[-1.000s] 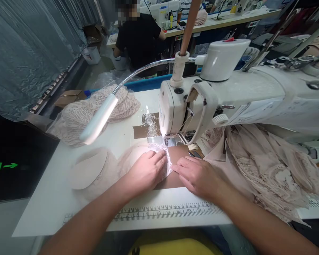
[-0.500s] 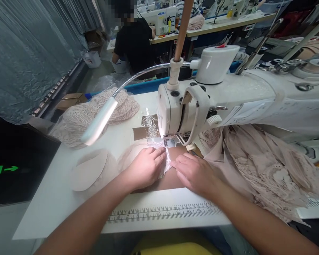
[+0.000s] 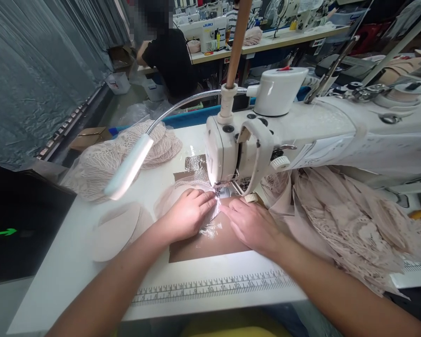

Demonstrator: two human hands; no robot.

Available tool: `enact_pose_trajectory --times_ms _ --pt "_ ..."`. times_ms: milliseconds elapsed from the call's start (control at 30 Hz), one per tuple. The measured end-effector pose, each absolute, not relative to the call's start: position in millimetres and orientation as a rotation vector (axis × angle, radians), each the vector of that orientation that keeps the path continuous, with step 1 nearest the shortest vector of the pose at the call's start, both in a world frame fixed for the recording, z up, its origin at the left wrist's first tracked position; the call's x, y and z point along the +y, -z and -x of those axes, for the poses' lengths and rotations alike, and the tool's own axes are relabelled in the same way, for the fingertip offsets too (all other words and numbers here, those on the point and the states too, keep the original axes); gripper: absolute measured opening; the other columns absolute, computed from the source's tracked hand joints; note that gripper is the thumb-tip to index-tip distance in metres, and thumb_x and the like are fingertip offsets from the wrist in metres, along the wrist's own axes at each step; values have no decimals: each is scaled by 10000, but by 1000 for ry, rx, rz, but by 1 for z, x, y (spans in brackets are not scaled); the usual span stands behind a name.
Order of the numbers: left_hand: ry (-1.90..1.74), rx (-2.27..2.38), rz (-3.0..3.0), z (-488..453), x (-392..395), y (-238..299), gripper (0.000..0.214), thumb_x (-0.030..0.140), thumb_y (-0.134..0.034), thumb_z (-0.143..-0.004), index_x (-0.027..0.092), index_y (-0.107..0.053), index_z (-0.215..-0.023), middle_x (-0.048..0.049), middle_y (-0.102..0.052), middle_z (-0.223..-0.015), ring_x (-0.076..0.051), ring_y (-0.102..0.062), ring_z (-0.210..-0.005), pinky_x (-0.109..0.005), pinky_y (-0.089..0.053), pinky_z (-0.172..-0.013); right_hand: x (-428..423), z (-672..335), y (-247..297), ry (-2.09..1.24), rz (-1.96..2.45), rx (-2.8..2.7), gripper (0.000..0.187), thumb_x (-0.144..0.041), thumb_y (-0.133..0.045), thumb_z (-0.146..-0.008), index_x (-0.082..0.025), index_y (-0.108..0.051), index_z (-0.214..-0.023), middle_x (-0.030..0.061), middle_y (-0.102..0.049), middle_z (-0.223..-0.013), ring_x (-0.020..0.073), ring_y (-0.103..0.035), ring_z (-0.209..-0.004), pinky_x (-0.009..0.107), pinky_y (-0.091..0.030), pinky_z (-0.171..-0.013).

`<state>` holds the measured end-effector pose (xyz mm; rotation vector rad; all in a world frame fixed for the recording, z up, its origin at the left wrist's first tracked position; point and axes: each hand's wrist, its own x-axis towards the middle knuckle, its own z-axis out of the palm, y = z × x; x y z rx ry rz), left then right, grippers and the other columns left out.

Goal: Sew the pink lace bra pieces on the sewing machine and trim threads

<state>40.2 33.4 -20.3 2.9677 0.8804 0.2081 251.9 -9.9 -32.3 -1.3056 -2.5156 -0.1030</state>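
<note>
At the left of the white table [image 3: 56, 262], a loose padded cup [image 3: 115, 229] lies alone below the lamp [image 3: 128, 166]. Our left hand [image 3: 185, 215] lies flat with fingers stretched, pressing down on the lace cup piece [image 3: 212, 220]. This piece sits on the brown patch [image 3: 210, 245], its edge just at the presser foot [image 3: 221, 188] of the sewing machine [image 3: 301, 131]. Our right hand [image 3: 252, 224] is flat too, closed on nothing, with fingertips touching the same piece. We judge the step to be guiding the lace edge along the seam. The next move calls for even feeding by both hands, with fingertips kept clear of the needle. A heap of lace fabric [image 3: 354, 220] lies at the right.
</note>
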Motion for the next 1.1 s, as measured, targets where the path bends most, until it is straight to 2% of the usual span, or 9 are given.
enact_pose_trajectory --times_ms 267,400,600,800,967,1100 --pt "-234 853 -2991 -40 32 19 370 140 -429 -908 134 -562 -1253 -109 -555 -1319 -242 -515 -1019 -388 -432 -878 -5 -250 34 30 1339 -2502 346 -68 -462 -825 -147 -666 -1093 49 -624 -778 162 -501 -688 277 -319 -547" --pt "-237 845 -2992 -37 46 24 391 129 -469 -881 136 -560 -1261 -115 -565 -1310 -253 -502 -1035 -404 -430 -878 -3 -249 33 45 1426 -2486 384 -78 -469 -816 -179 -657 -1135 40 -646 -814 145 -488 -628 272 -298 -505" --pt "-222 907 -2969 -37 56 24 402 116 -453 -876 136 -563 -1262 -108 -583 -1289 -238 -514 -927 -394 -436 -825 -2 -250 33 43 1437 -2465 392 -93 -463 -814 -208 -663 -1132 28 -653 -805 131 -470 -578 265 -299 -496" --pt "-280 908 -2959 -35 57 30 428 138 -479 -871 164 -524 -1296 -117 -567 -1296 -251 -522 -981 -417 -428 -850 -3 -248 31 31 1461 -2452 391 -77 -460 -814 -203 -665 -1123 22 -661 -812 139 -486 -602 268 -316 -524" --pt "-286 976 -2967 -33 54 25 371 152 -447 -887 140 -548 -1243 -158 -589 -1214 -273 -521 -1082 -437 -430 -887 -2 -249 30 16 1448 -2435 390 -61 -458 -798 -207 -677 -1085 20 -675 -818 146 -518 -629 279 -351 -572" --pt "-130 1138 -2910 -32 42 9 294 210 -443 -896 117 -618 -1113 -143 -621 -1036 -255 -569 -917 -380 -475 -770 -2 -252 32 -46 1422 -2394 387 -65 -441 -815 -192 -668 -1102 29 -692 -863 149 -545 -663 273 -376 -595"
